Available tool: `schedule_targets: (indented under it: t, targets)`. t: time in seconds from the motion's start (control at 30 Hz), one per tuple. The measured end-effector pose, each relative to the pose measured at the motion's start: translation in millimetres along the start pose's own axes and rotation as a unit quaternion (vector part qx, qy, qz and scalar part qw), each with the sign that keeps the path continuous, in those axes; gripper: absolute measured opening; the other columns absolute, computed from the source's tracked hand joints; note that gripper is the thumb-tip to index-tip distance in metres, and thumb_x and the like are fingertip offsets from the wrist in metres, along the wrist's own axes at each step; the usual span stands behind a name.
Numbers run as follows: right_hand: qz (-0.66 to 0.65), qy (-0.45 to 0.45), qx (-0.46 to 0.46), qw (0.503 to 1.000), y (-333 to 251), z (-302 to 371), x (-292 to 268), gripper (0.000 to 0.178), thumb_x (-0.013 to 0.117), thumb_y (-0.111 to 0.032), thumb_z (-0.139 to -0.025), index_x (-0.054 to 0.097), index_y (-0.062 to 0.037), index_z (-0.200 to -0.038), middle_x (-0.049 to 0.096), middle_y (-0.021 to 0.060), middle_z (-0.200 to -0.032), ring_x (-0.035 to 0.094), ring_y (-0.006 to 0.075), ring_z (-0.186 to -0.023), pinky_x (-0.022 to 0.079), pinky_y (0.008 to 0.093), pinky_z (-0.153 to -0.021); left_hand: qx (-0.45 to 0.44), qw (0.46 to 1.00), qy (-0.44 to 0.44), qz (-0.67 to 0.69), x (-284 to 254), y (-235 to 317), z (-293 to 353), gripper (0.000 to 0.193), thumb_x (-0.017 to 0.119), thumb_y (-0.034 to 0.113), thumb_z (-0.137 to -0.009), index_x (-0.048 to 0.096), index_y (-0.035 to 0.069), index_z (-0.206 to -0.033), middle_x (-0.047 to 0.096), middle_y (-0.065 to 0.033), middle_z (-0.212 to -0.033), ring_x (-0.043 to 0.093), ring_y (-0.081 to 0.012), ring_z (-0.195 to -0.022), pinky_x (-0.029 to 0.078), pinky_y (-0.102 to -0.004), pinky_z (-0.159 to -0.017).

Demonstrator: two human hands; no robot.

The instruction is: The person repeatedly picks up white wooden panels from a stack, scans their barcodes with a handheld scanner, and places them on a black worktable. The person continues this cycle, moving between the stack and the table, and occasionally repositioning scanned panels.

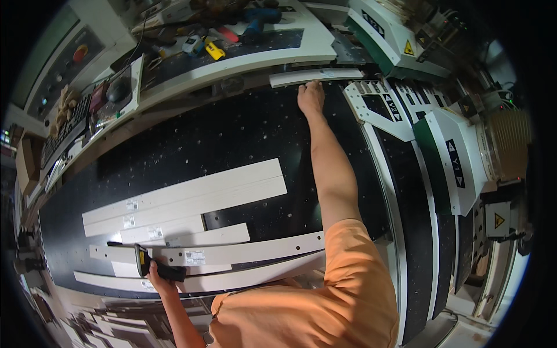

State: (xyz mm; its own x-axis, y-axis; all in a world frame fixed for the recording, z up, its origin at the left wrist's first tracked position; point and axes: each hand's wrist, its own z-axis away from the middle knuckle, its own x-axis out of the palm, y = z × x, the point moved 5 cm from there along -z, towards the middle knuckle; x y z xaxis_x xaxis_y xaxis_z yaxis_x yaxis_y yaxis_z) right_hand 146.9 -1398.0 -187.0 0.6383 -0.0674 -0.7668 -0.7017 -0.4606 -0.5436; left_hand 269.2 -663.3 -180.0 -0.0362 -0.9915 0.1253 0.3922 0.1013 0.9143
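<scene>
My left hand point(161, 282) is closed around the handle of a dark handheld barcode scanner point(141, 261), held low over the white boards at the near left. My right arm reaches far across the black table. At its end, my right hand point(311, 100) has its fingers curled at the near edge of a short white strip board point(339, 73); the fingertips are partly hidden. Beneath the scanner runs a long white board point(255, 250) with dark holes and a label. Farther in lie wide white boards point(232, 184) side by side, with small labels at their left ends.
The black tabletop point(232, 133) is dotted with holes. White and green machine units point(452, 159) stand along the right. A far shelf point(255, 61) carries tools, including a yellow tool point(214, 50). A keyboard point(72, 124) is at the left; stacked panels point(116, 325) stand near my left arm.
</scene>
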Motion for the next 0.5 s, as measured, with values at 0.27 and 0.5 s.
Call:
schedule_targets:
  t: [0.27, 0.5]
  targets:
    - [0.076, -0.039, -0.076, 0.993, 59, -33, 35, 0.033, 0.059, -0.030, -0.100, 0.071, 0.0009, -0.104, 0.067, 0.0231, -0.113, 0.065, 0.0426, -0.106, 0.051, 0.0532, -0.094, 0.044, 0.995, 0.088, 0.005, -20, 27, 32, 0.042, 0.072, 0.028, -0.085, 0.059, 0.005, -0.117, 0.057, -0.0041, -0.090, 0.058, -0.0162, -0.079, 0.049, -0.0318, -0.067]
    - [0.046, -0.116, -0.024, 0.992, 74, -29, 29, 0.048, 0.052, -0.043, -0.105, 0.056, -0.0137, -0.142, 0.045, 0.0103, -0.155, 0.043, 0.0356, -0.142, 0.035, 0.0507, -0.120, 0.146, 0.983, 0.108, -0.005, -56, 84, 95, 0.038, 0.067, 0.029, -0.086, 0.057, 0.006, -0.114, 0.060, -0.0070, -0.085, 0.056, -0.0157, -0.076, 0.046, -0.0288, -0.069]
